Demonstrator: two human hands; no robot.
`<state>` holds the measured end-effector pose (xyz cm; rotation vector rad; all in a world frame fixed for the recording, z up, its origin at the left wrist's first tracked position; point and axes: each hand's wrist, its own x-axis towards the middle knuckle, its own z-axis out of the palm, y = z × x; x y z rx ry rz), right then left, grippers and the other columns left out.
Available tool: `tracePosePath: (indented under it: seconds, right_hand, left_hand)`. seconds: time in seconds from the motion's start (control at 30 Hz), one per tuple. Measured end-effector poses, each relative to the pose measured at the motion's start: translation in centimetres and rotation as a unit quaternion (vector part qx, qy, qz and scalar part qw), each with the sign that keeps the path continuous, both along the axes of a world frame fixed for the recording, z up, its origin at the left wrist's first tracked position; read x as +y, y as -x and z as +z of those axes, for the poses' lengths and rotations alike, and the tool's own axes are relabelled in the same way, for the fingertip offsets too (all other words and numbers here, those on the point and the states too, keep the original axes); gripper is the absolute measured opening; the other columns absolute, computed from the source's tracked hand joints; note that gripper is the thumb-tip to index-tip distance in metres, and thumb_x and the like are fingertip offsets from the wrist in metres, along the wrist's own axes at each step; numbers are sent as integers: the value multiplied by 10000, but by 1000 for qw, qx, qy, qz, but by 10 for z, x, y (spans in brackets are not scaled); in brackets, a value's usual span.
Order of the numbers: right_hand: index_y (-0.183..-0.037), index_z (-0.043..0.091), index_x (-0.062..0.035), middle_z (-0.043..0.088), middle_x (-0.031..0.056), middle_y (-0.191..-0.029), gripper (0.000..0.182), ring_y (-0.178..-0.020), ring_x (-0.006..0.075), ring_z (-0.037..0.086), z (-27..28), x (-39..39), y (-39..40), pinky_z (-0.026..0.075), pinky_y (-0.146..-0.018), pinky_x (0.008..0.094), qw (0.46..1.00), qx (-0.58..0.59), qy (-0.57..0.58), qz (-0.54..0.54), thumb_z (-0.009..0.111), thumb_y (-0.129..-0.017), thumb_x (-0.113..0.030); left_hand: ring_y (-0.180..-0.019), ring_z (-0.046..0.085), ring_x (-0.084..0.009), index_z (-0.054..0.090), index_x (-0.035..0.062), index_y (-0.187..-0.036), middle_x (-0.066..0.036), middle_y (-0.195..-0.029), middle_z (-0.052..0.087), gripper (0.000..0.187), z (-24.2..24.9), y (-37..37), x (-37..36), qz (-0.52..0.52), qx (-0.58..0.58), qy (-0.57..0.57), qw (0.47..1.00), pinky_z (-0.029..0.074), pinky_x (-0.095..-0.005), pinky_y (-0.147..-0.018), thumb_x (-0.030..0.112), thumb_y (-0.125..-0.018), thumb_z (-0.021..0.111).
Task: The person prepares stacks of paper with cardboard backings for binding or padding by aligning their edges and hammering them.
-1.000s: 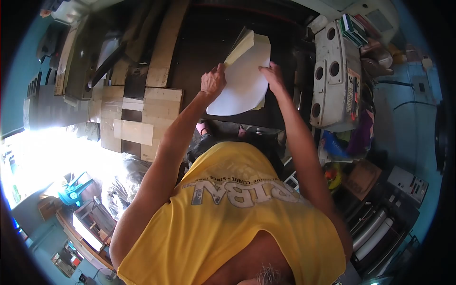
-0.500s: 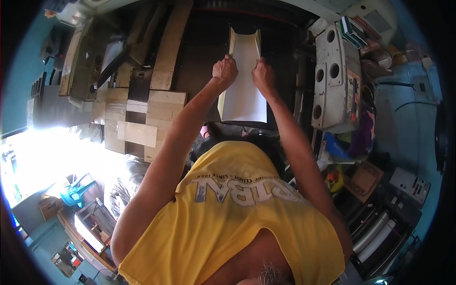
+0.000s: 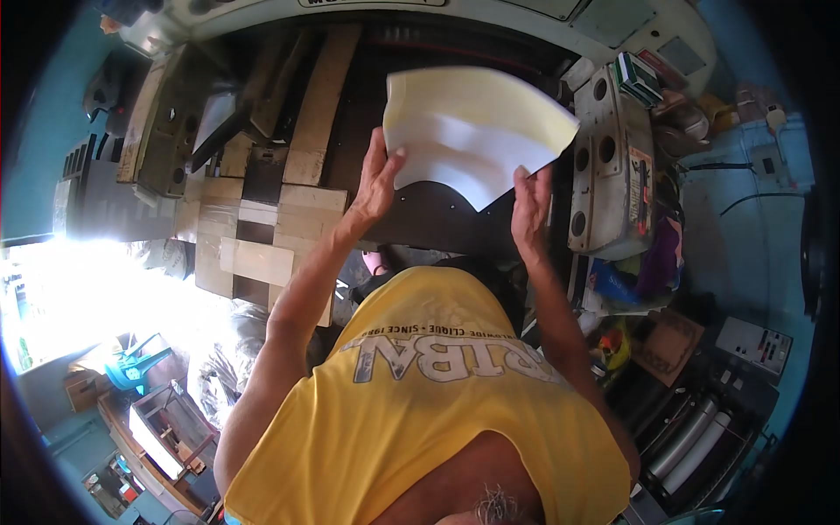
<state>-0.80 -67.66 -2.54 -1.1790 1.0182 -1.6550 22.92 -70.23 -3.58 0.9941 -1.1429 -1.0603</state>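
A wide stack of white paper sheets (image 3: 472, 131), yellowish toward its far edge, bows in a curve above a dark work surface (image 3: 420, 223). My left hand (image 3: 379, 175) grips its left edge, thumb on top and fingers beneath. At the lower right edge, my right hand (image 3: 530, 206) holds the paper with its thumb on the upper side; the other fingers are partly behind it. The paper's near edge sags between my hands, with one corner pointing toward me.
Left of the work surface lie strips of brown cardboard (image 3: 302, 214). On the right stands a grey metal machine part with round holes (image 3: 604, 166), with small green-edged boxes (image 3: 639, 79) on top. A large machine housing (image 3: 490, 17) spans the far side.
The paper was upright, narrow and folded up along its sides between my fists. Now it is spread wide and bowed, my hands are farther apart and lower, with the grip at its edges.
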Motion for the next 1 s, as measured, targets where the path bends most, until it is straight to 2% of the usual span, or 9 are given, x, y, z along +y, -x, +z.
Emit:
tracePosePath:
  seconds: [0.1, 0.17, 0.23, 0.37, 0.43, 0.53, 0.67, 0.8, 1.0]
  right_hand:
    - [-1428, 369, -5, 487, 144, -1369, 473, -1256, 203, 475, -24, 1, 6, 336, -1090, 362, 995, 79, -13, 61, 537, -1010, -147]
    - [-1396, 404, 0, 510, 134, -1334, 436, -1205, 191, 512, -28, -12, 6, 388, -1047, 357, 992, 122, 6, 44, 546, -1001, -120]
    - [-1379, 424, 3, 527, 128, -1314, 418, -1183, 187, 532, -24, -20, 10, 410, -1030, 352, 987, 157, -8, 35, 553, -996, -109]
    - [-1317, 494, 16, 608, 106, -1195, 451, -1130, 191, 578, -11, -16, 4, 442, -975, 333, 995, 48, 76, 41, 666, -926, -126]
    - [-1268, 537, 28, 635, 115, -1162, 425, -1085, 202, 602, -6, -14, 5, 458, -967, 344, 997, 78, 5, 28, 694, -899, -114]
    - [-1194, 608, 37, 682, 110, -1088, 372, -982, 197, 647, 0, -20, 7, 493, -927, 340, 989, 142, -38, -11, 733, -869, -94]
    - [-1211, 612, 23, 685, 75, -1088, 368, -976, 141, 642, -8, -18, 12, 491, -885, 287, 997, 76, 24, -21, 730, -874, -65]
    - [-1201, 621, 19, 692, 86, -1083, 359, -988, 157, 649, -19, -10, 8, 492, -897, 292, 991, 130, -39, -9, 732, -873, -78]
    - [-1109, 659, 18, 714, 95, -1017, 307, -929, 185, 688, -6, 1, 6, 526, -830, 312, 996, 90, 0, -18, 744, -825, -61]
  left_hand:
    - [-1029, 529, -116, 565, 32, -1246, -8, -1045, 614, 277, -3, -1, 5, -40, 41, -38, 998, 413, -286, -951, 133, -989, 568]
    - [-1035, 535, -114, 550, 32, -1276, -8, -1062, 616, 305, -14, -11, -11, -105, -7, -37, 994, 411, -282, -960, 121, -986, 577]
    - [-1067, 540, -116, 540, 36, -1290, -8, -1071, 621, 323, -16, -11, -17, -96, -2, -44, 994, 424, -292, -966, 121, -982, 591]
    - [-1075, 567, -141, 543, 33, -1282, -44, -1107, 641, 337, 15, -9, -9, -69, 1, -27, 997, 453, -302, -948, 102, -963, 626]
    - [-1047, 587, -149, 563, 34, -1260, -56, -1102, 654, 324, -1, -7, -15, -84, 30, -21, 996, 465, -302, -935, 89, -951, 644]
    - [-990, 619, -128, 627, 23, -1173, -55, -1057, 691, 256, -9, 4, -23, -40, -59, 15, 997, 504, -303, -877, 90, -933, 682]
    - [-973, 627, -133, 620, 21, -1184, -61, -1040, 697, 291, 3, 1, -15, -59, -20, 14, 998, 516, -306, -866, 115, -923, 708]
    - [-941, 646, -140, 628, 23, -1171, -56, -1004, 707, 290, -25, 7, -15, -26, -24, 24, 999, 527, -299, -859, 101, -909, 725]
    - [-964, 649, -151, 624, 19, -1155, -59, -999, 711, 359, -20, 3, -5, -70, 13, -26, 997, 525, -328, -901, 149, -862, 786]
